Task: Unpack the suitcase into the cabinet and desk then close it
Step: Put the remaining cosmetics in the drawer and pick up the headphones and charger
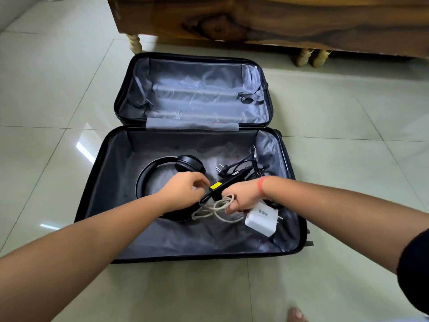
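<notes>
Suitcase [109, 182], black-shelled and grey-lined, lies open flat on a pale tiled floor [348, 135] before a piece of wooden furniture [278, 19] on turned legs. Its near half holds black headphones [189, 167], a black power adapter [222, 185] with a yellow label, a white charger [262, 219] and a coiled white cable [218, 209]. The person's right hand [242, 198] grips the cable coil. The left hand [183, 191] curls its fingers at the adapter; whether it holds anything cannot be told.
</notes>
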